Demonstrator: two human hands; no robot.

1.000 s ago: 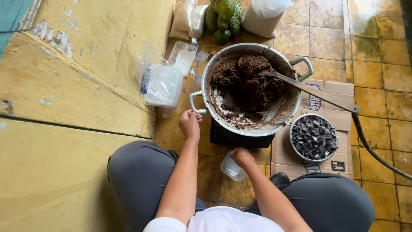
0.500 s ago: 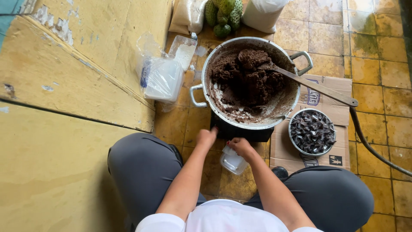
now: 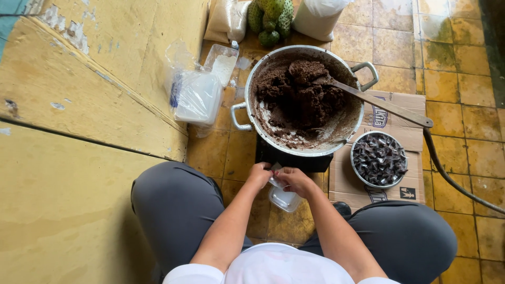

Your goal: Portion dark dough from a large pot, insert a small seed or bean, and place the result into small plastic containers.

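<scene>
The left hand (image 3: 259, 175) and the right hand (image 3: 292, 180) meet just under the big pot (image 3: 305, 100) of brown mix. Both pinch a small clear plastic cup (image 3: 284, 198), fingers curled on its top edge. It may be a bag; the view is poor.

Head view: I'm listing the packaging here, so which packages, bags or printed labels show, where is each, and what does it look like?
Clear plastic bag: left of the pot, against the yellow wall, blue stripe.
Flattened cardboard box: under the small metal bowl, brown with dark printing.
Two white sacks: top edge, beside green fruit.
Small clear plastic container: at both hands, left hand and right hand.
</scene>
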